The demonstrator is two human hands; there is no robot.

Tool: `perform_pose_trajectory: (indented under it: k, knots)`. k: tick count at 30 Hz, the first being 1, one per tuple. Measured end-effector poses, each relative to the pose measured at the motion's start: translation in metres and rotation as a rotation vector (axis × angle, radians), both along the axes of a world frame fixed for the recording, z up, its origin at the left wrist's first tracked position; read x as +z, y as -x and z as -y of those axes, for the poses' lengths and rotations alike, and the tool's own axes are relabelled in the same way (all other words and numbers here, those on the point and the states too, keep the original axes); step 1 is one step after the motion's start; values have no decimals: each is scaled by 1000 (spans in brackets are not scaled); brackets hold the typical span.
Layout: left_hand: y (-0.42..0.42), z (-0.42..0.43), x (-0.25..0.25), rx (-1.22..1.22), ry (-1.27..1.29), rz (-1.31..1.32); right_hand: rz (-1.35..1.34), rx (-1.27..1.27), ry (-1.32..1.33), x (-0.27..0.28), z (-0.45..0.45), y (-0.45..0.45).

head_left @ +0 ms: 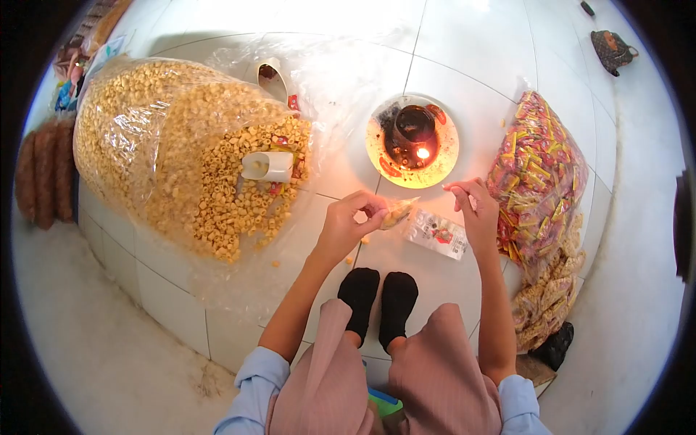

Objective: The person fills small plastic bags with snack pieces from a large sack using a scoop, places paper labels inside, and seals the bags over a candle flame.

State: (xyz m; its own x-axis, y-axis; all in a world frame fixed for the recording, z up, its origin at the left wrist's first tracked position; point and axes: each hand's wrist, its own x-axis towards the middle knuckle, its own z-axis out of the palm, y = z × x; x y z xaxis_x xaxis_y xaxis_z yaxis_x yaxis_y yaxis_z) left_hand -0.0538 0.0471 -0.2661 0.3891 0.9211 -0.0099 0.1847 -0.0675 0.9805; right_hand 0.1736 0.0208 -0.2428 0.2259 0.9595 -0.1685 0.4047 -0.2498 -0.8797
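Observation:
My left hand (pixel 357 222) pinches a small clear packet (pixel 397 213) with yellowish snack pieces in it. To its right my right hand (pixel 475 208) is raised with thumb and forefinger near each other; whether anything is between them is too small to tell. Between and below the hands lies a stack of printed clear bags (pixel 437 234) on the tiles. Just beyond the hands a small flame (pixel 423 153) burns on a round plate (pixel 446 163), beside a dark round holder (pixel 415 124). A white scoop (pixel 267 167) rests on loose ring-shaped snacks (pixel 225 174) at the left.
A large plastic bag of snacks (pixel 138 130) fills the left side. Another white scoop (pixel 272 80) lies behind it. On the right stands a bag of red and yellow sachets (pixel 536 167), with more bagged snacks (pixel 547 308) below. A brown pouch (pixel 612 51) lies far right.

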Motion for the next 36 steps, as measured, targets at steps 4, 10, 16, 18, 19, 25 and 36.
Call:
perform_pose_trajectory:
  k: [4,10,16,18,19,25,36]
  knots:
    - [-3,-4,-13,-43,206,214,-150,220,-253,-5,2,15]
    - [-6,-10,-6,-185,453,296,-683,121,82,-16,20,20]
    - [-24,-15,-5,-233,467,209,-642,2,7,-18,28,18]
    - [-32,-19,-8,-254,493,185,-663,-31,-31,-24,28,16]
    - [-35,-21,-10,-257,493,179,-642,-81,-30,-28,29,14]
    - [-58,-28,-25,-126,370,20,-632,-283,-87,-51,26,10]
    - [-73,-3,-49,164,544,279,-640,-382,-110,-71,12,8]
